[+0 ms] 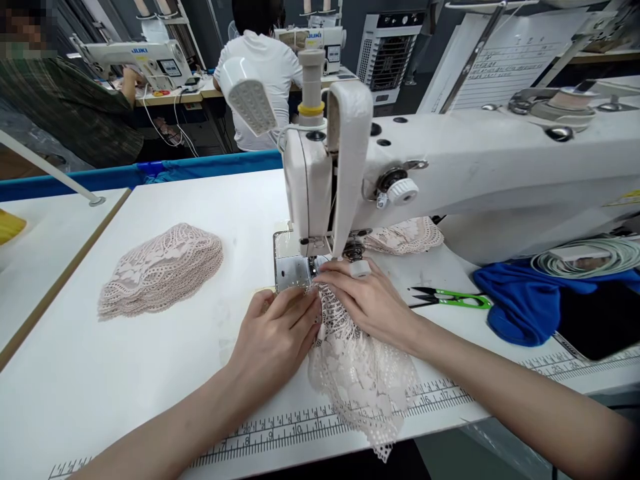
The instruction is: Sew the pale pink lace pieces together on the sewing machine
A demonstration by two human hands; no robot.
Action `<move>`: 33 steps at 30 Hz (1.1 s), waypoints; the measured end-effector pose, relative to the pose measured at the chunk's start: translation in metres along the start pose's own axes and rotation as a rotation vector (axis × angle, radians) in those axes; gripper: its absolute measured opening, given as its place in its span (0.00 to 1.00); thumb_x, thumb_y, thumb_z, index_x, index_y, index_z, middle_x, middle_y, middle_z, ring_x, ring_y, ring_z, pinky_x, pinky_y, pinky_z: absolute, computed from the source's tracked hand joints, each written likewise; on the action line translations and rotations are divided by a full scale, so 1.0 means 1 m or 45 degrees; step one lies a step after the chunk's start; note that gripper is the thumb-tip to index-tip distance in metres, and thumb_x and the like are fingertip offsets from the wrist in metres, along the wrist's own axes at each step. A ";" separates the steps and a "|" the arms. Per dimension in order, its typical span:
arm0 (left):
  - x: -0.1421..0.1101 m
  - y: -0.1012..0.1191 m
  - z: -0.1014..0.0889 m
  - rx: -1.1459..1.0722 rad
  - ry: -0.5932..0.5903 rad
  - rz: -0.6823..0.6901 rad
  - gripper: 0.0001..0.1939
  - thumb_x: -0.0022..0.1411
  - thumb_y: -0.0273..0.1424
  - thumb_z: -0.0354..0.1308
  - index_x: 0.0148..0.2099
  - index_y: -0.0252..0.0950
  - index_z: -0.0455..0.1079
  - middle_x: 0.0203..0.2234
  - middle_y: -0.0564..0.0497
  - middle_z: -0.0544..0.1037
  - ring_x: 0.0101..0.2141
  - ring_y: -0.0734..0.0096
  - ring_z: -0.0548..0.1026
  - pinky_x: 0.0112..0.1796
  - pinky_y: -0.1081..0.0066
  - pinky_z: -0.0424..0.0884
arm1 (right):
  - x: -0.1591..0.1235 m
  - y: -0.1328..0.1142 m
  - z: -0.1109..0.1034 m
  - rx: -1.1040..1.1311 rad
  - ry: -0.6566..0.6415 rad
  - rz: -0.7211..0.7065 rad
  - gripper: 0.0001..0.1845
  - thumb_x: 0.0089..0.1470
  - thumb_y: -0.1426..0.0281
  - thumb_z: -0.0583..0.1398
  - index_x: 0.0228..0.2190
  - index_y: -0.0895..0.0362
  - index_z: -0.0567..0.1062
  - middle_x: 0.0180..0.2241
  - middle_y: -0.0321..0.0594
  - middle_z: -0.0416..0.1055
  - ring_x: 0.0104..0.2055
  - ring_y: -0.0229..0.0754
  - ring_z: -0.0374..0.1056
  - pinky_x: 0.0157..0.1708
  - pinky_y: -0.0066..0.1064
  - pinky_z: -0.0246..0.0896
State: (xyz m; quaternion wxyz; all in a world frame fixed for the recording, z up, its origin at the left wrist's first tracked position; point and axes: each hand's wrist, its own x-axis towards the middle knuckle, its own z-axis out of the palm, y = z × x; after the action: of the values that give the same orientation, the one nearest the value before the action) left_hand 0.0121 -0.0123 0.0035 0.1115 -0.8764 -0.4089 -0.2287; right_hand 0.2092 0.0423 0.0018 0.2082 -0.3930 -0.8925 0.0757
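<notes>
A pale pink lace piece lies at the needle area of a white sewing machine, its lower end draping past the table's front edge. My left hand is left of the lace, fingertips bent together on its edge just in front of the metal needle plate. From the right, my right hand holds the upper part of the lace close to the presser foot, with a white band around one finger. The fingertips of both hands nearly meet there. My fingers hide part of the lace edge.
A stack of lace pieces sits on the left; more lace lies behind the needle. At right are green-handled thread snips, a blue cloth and a phone. A printed ruler lines the front edge. Two people work beyond.
</notes>
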 end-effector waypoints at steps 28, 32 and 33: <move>0.003 0.002 0.004 0.133 -0.033 -0.071 0.14 0.68 0.29 0.52 0.53 0.33 0.70 0.50 0.47 0.77 0.50 0.59 0.72 0.44 0.59 0.59 | -0.007 -0.005 0.001 -0.498 -0.002 -0.223 0.23 0.54 0.82 0.53 0.51 0.64 0.73 0.47 0.45 0.76 0.47 0.48 0.67 0.48 0.40 0.56; 0.005 0.002 0.006 0.160 -0.046 -0.082 0.14 0.69 0.29 0.50 0.53 0.34 0.70 0.50 0.46 0.77 0.50 0.60 0.71 0.43 0.59 0.59 | -0.004 -0.004 0.001 -0.505 0.002 -0.215 0.23 0.53 0.82 0.53 0.50 0.65 0.73 0.46 0.45 0.76 0.48 0.48 0.67 0.48 0.40 0.56; 0.006 0.002 0.006 0.164 -0.047 -0.082 0.14 0.69 0.29 0.50 0.53 0.34 0.71 0.49 0.46 0.77 0.50 0.59 0.71 0.43 0.59 0.59 | -0.004 -0.003 0.001 -0.506 0.006 -0.215 0.23 0.52 0.83 0.53 0.50 0.65 0.73 0.46 0.45 0.76 0.48 0.48 0.66 0.48 0.40 0.56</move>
State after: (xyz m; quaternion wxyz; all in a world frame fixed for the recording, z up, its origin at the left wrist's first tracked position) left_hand 0.0186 -0.0074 0.0008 0.1526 -0.8579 -0.4527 -0.1890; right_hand 0.2089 0.0373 0.0008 0.1345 -0.3503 -0.9191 -0.1203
